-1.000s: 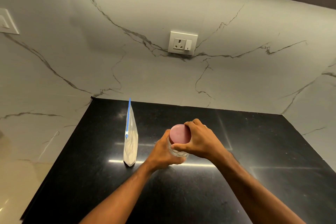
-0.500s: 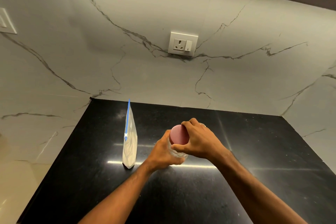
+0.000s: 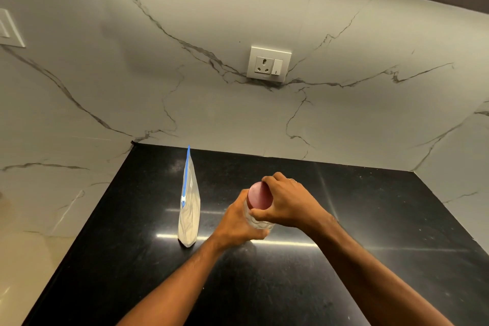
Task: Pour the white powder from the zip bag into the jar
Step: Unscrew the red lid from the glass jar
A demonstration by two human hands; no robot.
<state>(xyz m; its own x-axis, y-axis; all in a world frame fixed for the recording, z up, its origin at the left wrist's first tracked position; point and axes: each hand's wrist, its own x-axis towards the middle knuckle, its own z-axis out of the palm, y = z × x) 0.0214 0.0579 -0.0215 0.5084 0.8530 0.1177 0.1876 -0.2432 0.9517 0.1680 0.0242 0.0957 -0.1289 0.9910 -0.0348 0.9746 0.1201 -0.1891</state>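
Two-handed grip on the jar [image 3: 258, 221]: left hand [image 3: 239, 225] wrapped around the clear, faceted body from the near-left side, right hand [image 3: 287, 204] closed over the pink lid [image 3: 259, 195] from above and right, fingers curled round the lid's edge. Jar upright, apparently resting on the black tabletop [image 3: 370, 219], though the base is hidden behind the left hand. Contents of jar: cannot tell; little glass visible between the two hands. Lid seated, no gap showing. Step in hand, by judgement: unscrewing or loosening the lid, ahead of any pouring. Zip bag [image 3: 189, 209] just left of the grip, apart from both hands, standing upright on its base; blue zip strip [image 3: 186, 174] running up the top edge and seemingly closed; lower part filled with white powder [image 3: 188, 227], upper part flat and clear. Next move, by judgement: lid off and set aside to the right of the grip, one hand released to fetch the bag, zip opened, bag mouth tilted over the jar's opening with the other hand steadying the jar. Pouring not yet begun.
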